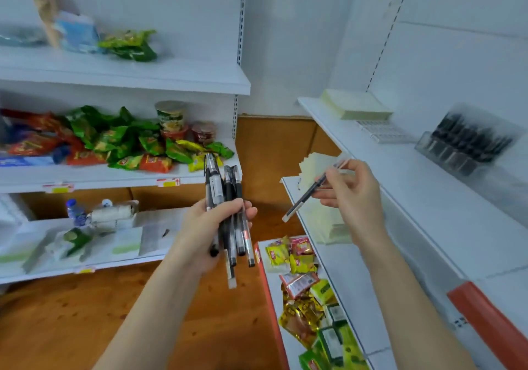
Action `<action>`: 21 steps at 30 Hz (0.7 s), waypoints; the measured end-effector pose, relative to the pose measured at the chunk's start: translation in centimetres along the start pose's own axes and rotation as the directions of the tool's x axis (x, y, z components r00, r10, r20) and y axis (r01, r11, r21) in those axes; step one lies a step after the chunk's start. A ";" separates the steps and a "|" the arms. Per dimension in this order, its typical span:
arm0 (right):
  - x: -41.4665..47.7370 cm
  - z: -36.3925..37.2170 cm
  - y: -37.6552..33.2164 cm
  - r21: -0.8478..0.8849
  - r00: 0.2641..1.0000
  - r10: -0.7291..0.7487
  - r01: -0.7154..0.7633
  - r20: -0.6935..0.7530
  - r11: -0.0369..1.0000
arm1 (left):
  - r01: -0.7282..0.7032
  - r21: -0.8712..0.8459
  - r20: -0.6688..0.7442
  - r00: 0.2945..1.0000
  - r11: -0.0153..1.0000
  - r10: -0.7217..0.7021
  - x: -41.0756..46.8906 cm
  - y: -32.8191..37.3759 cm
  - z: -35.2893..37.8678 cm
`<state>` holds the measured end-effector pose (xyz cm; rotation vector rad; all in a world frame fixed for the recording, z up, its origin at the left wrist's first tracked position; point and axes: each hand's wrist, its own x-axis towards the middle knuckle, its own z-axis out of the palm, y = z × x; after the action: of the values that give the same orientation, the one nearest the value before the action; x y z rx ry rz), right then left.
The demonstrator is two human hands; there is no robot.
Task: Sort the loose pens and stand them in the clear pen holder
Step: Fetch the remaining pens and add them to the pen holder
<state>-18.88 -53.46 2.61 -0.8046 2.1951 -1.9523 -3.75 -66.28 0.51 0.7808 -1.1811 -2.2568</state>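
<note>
A left hand [213,224] grips a bundle of pens [228,215] mid-barrel while the right hand [350,189] pinches one pen [307,195] — light, stiff, likely slippery — near the clear pen holder [463,146] on the right shelf [400,175].

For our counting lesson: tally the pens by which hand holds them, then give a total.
Left hand: 5 pens visible, bundled
Right hand: 1 pen
Total: 6
</note>
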 end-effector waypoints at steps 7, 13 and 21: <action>7.3 -3.3 1.8 -0.020 0.909 0.073 -0.089 -0.409 0.996 | 0.134 0.078 0.296 0.943 0.988 -0.151 13.2 3.4 6.2; 9.0 -11.5 1.7 -0.157 0.710 -0.002 -0.153 -0.704 0.976 | 0.234 0.163 0.533 0.797 0.959 -0.285 18.6 1.7 14.6; 14.0 -22.2 2.7 -0.364 0.513 -0.216 -0.209 -0.831 0.907 | 0.276 0.254 0.660 0.651 0.927 -0.375 21.6 -3.0 25.9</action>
<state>-40.76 -39.62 7.72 0.3452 3.2308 -2.1680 -37.23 -63.52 4.31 0.1368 -1.6360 -2.9449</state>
